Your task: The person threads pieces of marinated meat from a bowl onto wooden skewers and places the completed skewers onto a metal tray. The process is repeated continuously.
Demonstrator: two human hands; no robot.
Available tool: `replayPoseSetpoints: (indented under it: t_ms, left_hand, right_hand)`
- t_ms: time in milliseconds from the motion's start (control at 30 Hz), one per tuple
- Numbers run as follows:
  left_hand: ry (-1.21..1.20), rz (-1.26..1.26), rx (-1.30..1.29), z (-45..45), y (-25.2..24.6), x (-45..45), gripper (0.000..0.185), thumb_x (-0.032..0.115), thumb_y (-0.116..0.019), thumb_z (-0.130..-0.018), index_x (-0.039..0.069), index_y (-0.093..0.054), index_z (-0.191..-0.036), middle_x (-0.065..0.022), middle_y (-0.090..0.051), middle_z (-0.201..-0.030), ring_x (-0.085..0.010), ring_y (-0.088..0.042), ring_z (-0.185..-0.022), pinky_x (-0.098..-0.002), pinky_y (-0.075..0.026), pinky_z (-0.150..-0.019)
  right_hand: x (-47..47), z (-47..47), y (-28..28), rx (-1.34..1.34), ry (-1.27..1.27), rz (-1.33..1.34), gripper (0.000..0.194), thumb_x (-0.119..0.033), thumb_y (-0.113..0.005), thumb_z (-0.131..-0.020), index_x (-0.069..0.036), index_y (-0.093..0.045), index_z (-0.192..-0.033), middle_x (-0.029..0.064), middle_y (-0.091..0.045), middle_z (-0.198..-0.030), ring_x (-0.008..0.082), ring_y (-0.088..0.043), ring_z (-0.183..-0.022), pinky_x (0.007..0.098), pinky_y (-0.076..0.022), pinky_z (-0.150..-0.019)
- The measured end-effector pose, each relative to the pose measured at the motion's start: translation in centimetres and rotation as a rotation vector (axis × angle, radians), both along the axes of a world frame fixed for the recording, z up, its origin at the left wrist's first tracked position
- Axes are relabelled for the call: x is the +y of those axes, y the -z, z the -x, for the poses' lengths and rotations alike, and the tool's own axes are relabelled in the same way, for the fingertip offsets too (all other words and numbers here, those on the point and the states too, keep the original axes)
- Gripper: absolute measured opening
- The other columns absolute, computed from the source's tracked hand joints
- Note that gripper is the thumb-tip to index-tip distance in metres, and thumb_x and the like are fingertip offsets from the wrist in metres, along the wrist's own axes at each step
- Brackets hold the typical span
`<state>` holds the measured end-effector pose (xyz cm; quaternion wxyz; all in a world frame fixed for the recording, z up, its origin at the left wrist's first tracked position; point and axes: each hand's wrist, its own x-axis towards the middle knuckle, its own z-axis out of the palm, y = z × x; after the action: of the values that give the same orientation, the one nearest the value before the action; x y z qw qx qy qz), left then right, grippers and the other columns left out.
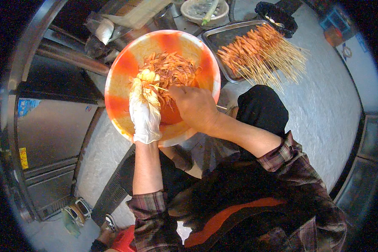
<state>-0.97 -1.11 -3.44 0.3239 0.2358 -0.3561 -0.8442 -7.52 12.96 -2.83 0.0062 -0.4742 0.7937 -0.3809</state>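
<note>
A round orange-and-cream basin [118,78] holds a heap of reddish marinated meat strips [173,67] with red liquid below them. Over the basin's left part, my left hand [146,104], in a white glove stained yellow at the fingers, grips a piece of the meat. My bare right hand [195,105] is closed around a thin wooden skewer [159,88], whose front end reaches the meat at my left fingers. The skewer's rear end sticks out past the right hand. To the right, many loaded skewers [255,47] lie across a metal tray [219,31], bare stick ends over its edge.
Behind the basin stand a pale bowl [204,20] with a green-and-white stalk on it and a black plastic bag [278,19]. A steel cabinet [56,132] is at the left. A person's shoe [111,222] and red garment show at the lower left.
</note>
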Motion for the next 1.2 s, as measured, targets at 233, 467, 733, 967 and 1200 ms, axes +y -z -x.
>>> replayPoseSetpoints:
  t_ms: [233, 467, 733, 967, 1200]
  left_hand:
    - [-0.002, 0.188, -0.184, -0.6, 0.1, -1.0, 0.038, 0.016, -0.043, -0.098, 0.001, -0.04, -0.132, -0.0127, -0.047, -0.134, -0.0214, -0.048, -0.121, -0.0337, -0.041, -0.1]
    - [0.079, 0.052, -0.149, -0.8, -0.9, -0.7, 0.04, 0.011, -0.044, -0.096, -0.005, -0.037, -0.132, -0.0165, -0.046, -0.134, -0.0252, -0.049, -0.121, -0.0353, -0.041, -0.104]
    - [0.083, 0.028, -0.123, -0.7, -2.4, -0.1, 0.038, 0.008, -0.039, -0.097, -0.006, -0.038, -0.132, -0.0165, -0.046, -0.135, -0.0254, -0.048, -0.122, -0.0347, -0.041, -0.104]
    - [0.098, 0.086, -0.123, -1.2, -3.4, -0.3, 0.045, 0.009, -0.041, -0.097, -0.006, -0.028, -0.137, -0.0173, -0.043, -0.137, -0.0268, -0.046, -0.124, -0.0357, -0.038, -0.106]
    - [0.095, 0.123, -0.095, -1.3, -4.9, -0.1, 0.045, 0.008, -0.038, -0.097, -0.007, -0.026, -0.137, -0.0196, -0.037, -0.141, -0.0286, -0.042, -0.127, -0.0361, -0.036, -0.108]
  right_hand:
    - [1.9, 2.3, 0.3, -0.094, 0.0, 0.009, 0.01, -0.01, -0.051, -0.085, -0.003, -0.054, -0.092, 0.0197, -0.062, -0.077, 0.039, -0.061, -0.069, 0.0467, -0.0491, -0.06]
    - [10.4, 13.3, -1.2, 0.278, 0.534, -0.107, 0.009, -0.01, -0.054, -0.082, -0.004, -0.058, -0.086, 0.0201, -0.062, -0.077, 0.0392, -0.062, -0.072, 0.049, -0.0481, -0.061]
    - [20.8, 22.3, 1.9, 0.463, 0.811, -0.452, 0.012, -0.002, -0.056, -0.072, -0.003, -0.061, -0.084, 0.0206, -0.063, -0.08, 0.0387, -0.063, -0.074, 0.0484, -0.0503, -0.064]
    - [20.9, 24.7, 3.2, 0.611, 0.687, -0.623, 0.018, -0.017, -0.053, -0.083, -0.002, -0.062, -0.08, 0.018, -0.064, -0.079, 0.0356, -0.064, -0.079, 0.0477, -0.0481, -0.072]
    - [16.8, 22.9, 3.9, 0.326, 0.622, -0.785, 0.029, -0.032, -0.057, -0.083, -0.004, -0.067, -0.079, 0.0163, -0.067, -0.082, 0.0322, -0.065, -0.08, 0.0465, -0.0472, -0.074]
